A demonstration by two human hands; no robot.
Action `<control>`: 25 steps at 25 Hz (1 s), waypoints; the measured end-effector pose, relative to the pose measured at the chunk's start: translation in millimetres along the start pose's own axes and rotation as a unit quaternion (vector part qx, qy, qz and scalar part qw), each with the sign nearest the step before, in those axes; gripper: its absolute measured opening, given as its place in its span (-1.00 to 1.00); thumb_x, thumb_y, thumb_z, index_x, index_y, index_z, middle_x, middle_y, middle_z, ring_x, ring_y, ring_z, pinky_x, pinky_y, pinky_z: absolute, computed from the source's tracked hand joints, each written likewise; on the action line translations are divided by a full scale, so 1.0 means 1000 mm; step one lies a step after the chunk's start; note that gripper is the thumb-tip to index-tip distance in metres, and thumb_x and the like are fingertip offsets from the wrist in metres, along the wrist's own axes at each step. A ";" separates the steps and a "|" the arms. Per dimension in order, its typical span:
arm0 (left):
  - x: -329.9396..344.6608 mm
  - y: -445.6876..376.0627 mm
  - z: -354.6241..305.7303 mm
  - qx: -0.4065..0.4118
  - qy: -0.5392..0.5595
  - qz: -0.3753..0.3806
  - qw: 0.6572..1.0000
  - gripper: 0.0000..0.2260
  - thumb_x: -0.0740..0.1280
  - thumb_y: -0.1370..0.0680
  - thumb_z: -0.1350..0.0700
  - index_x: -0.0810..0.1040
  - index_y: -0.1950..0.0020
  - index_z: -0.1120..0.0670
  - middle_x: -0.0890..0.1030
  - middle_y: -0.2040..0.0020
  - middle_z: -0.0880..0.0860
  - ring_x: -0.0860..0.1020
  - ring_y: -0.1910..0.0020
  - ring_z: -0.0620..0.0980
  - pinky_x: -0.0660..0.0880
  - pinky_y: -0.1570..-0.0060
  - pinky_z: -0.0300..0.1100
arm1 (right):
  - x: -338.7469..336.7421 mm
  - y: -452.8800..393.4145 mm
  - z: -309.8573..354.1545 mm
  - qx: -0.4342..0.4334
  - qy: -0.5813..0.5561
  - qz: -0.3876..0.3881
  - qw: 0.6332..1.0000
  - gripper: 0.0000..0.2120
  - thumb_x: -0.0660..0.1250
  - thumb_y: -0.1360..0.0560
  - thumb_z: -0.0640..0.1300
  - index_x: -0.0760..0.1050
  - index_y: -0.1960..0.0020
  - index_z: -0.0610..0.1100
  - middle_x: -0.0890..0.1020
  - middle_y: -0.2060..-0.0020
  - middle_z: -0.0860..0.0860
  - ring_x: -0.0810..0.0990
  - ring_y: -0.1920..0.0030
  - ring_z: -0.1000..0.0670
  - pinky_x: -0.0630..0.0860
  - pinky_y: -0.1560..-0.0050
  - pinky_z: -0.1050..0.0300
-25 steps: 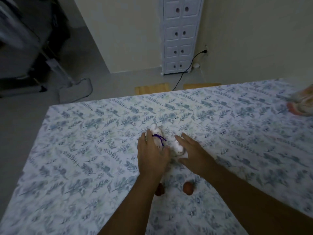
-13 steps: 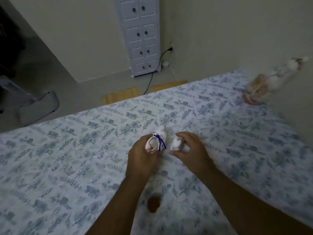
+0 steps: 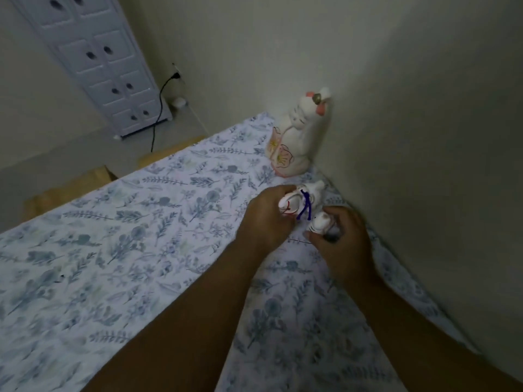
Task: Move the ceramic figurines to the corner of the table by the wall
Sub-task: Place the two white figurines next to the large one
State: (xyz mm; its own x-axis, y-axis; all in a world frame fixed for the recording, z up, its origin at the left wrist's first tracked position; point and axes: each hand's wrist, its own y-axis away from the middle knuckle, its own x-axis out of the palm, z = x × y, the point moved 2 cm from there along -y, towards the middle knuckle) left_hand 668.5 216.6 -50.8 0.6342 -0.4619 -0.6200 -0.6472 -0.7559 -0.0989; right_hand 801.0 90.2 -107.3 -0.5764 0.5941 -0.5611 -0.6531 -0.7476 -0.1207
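Head view, the only one: your left hand [image 3: 266,219] is wrapped around a white figurine with a purple cord [image 3: 297,203], fingers closed on its body, and your right hand [image 3: 342,244] pinches a smaller white figurine [image 3: 319,223] between thumb and fingertips. Both pieces sit close together near 2 o'clock of frame centre, just above the floral tablecloth [image 3: 141,236]; whether they touch the cloth you can't tell, too blurred. Judged ceramic: light, stiff, glazed so probably slippery, and will chip if knocked together or against the wall. Hold each around the body, not by ears or the cord, and keep a gap between them when you set down. Corner target is at 1 o'clock, where a tall cat figurine [image 3: 297,140] already stands upright, just beside the wall [image 3: 396,108], possibly touching it. That one is the main obstacle: your two must land near its base without bumping it. Wall closes off the 3 o'clock side, so little room for your right hand. Off the table at 11 o'clock, a white drawer cabinet [image 3: 99,66] and a black cable [image 3: 158,108] on the floor, well apart, no concern.
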 end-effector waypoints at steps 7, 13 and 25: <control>0.026 -0.017 0.011 -0.057 0.020 0.019 0.998 -0.59 0.48 -0.44 0.25 0.58 -0.28 0.07 0.68 -0.14 0.03 0.61 -0.10 -0.02 0.46 -0.04 -0.29 | 0.007 0.000 -0.021 -0.016 -0.021 -0.007 1.000 -0.45 0.68 -0.28 -0.21 0.57 -0.21 -0.21 0.56 -0.16 -0.17 0.58 -0.14 -0.12 0.57 -0.12 0.20; 0.027 -0.010 0.013 -0.074 0.062 -0.009 0.995 -0.60 0.53 -0.42 0.24 0.60 -0.24 0.05 0.66 -0.08 -0.04 0.61 -0.07 -0.06 0.54 -0.12 -0.15 | 0.007 0.006 -0.019 -0.029 0.005 -0.032 0.999 -0.47 0.69 -0.25 -0.23 0.58 -0.15 -0.27 0.55 -0.10 -0.17 0.59 -0.09 -0.18 0.59 -0.09 0.02; 0.011 0.015 0.017 -0.160 0.114 -0.001 0.981 -0.34 0.56 -0.43 -0.02 0.38 -0.47 0.00 0.53 -0.36 -0.07 0.47 -0.25 -0.16 0.43 -0.15 -0.34 | 0.001 0.022 -0.003 0.005 0.052 -0.010 0.999 -0.31 0.68 -0.25 -0.02 0.52 -0.30 -0.14 0.54 -0.21 -0.09 0.53 -0.21 -0.18 0.57 -0.13 -0.06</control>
State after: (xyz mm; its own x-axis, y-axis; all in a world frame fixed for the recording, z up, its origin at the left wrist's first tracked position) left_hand 658.2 208.1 -72.6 0.7375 -0.5240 -0.4261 -0.5029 -0.8472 0.1713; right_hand 787.6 73.7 -113.6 -0.5087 0.5749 -0.6409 -0.6691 -0.7324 -0.1259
